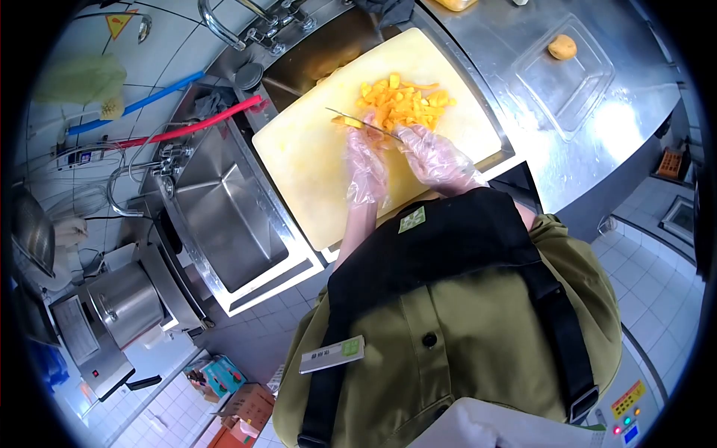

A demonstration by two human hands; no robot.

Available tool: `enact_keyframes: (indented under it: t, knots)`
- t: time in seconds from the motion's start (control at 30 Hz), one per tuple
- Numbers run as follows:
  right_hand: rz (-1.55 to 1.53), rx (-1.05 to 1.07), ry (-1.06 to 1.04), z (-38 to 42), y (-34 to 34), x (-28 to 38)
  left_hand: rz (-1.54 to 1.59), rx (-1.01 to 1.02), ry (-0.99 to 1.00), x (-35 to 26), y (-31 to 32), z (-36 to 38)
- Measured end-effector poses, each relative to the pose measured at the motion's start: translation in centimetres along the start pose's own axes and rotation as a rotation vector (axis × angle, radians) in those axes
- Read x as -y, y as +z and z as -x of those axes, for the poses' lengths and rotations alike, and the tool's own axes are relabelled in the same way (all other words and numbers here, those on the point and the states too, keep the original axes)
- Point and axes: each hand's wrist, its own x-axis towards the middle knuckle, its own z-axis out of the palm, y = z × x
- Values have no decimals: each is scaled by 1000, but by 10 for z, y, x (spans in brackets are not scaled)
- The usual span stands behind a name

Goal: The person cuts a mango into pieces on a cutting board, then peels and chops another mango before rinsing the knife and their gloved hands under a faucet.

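A large cream cutting board [306, 172] lies over a sink. Chopped orange pieces [411, 106] are heaped on its upper middle part. My right hand [437, 157], in a clear plastic glove, is closed round the handle end of a knife [340, 114], whose thin blade points to the left. Close beside it, my left hand [366, 168], also gloved, has its fingertips at an orange piece [346, 122] under the blade. The fingers of my left hand are bent together near the blade.
To the left is a steel sink basin [231, 216] with red and blue hoses [202, 122]. A clear tray [560, 86] holding a round yellowish item [562, 48] rests on the steel counter [485, 45] at right. Faucets [261, 33] stand behind the board.
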Motion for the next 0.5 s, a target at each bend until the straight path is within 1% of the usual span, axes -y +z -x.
enact_keyframes:
  t: [0.1, 0.2, 0.3, 0.4, 0.5]
  knots:
    - [-67, 102, 67, 3, 3, -12, -198, -24, 14, -1, -19, 0]
    - [8, 165, -9, 7, -12, -12, -166, 164, 115, -1, -30, 4]
    - [-189, 358, 164, 9, -10, -15, 15, 194, 58, 2, -42, 3]
    - [-639, 354, 323, 23, 15, -33, 79, 208, 80, -11, -36, 10]
    - [-752, 300, 315, 3, -22, -14, 290, 150, -125, -36, -15, 13]
